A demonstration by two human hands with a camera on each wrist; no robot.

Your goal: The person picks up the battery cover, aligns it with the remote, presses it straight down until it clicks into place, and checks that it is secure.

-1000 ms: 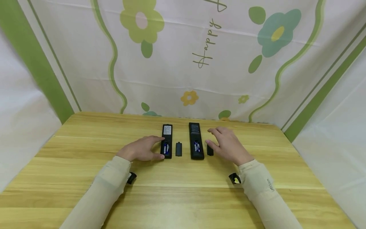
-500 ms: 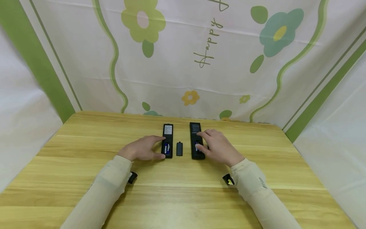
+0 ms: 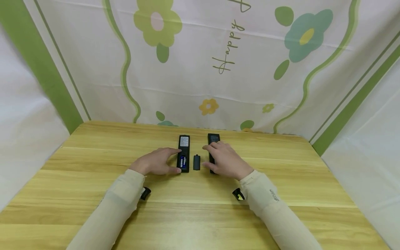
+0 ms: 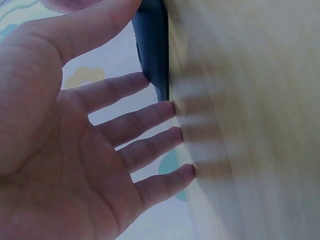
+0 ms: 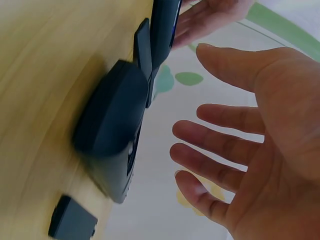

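A black remote control [image 3: 184, 141] lies back up on the table, two blue-and-silver batteries [image 3: 183, 161] showing in its uncovered compartment. My left hand [image 3: 155, 161] touches its left side with thumb and index fingertips, the other fingers extended beside it in the left wrist view. To its right lies a small black battery cover [image 3: 196, 163]. My right hand [image 3: 227, 161], fingers spread and holding nothing, hovers over a second black remote control [image 3: 214, 138] and hides its lower part in the head view. Another battery cover [image 5: 73, 220] appears beside that remote in the right wrist view.
Everything lies on a wood-grain table [image 3: 193, 215]. A floral cloth [image 3: 187, 76] hangs along its back edge, with white cloth at both sides. Small black camera mounts [image 3: 145, 193] stick out from the inner side of each wrist.
My right hand has moved left, from above the right-hand battery cover to above the second remote control, its fingers now past that remote's left edge. The left hand stays put.
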